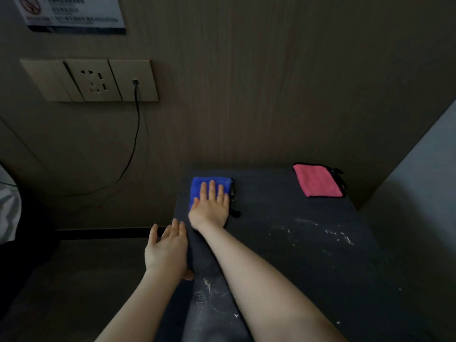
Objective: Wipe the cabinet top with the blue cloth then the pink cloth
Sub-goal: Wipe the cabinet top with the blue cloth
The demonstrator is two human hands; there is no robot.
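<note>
The blue cloth (209, 191) lies folded at the far left corner of the dark cabinet top (283, 243), just left of the frame's centre, close to the wall. The right hand (212, 206) lies flat on it, palm down, fingers straight and only slightly spread, pressing the cloth to the surface rather than gripping it; a dark edging or loop of the cloth shows just right of the hand. The pink cloth (318, 180) lies folded and untouched at the far right corner, well apart from the blue one, in the right of the frame's middle band. White streaks and specks (328, 233) remain on the top right of centre, and more residue (207, 290) shows near the front edge, lower centre. The left hand (167, 250) is held beside the cabinet's left edge, fingers straight and relaxed, holding nothing; whether its thumb touches the edge cannot be told. Judgement: the first step, wiping with the blue cloth, is in hand and far from complete, since most visible residue is untouched. The next move appears to call for drawing the cloth under steady flat pressure toward the soiled areas, keeping it from bunching. Beyond the cabinet, a socket panel (93, 80) with a black cable (133, 146) plugged in occupies the upper left, below a printed notice (74, 13).
</note>
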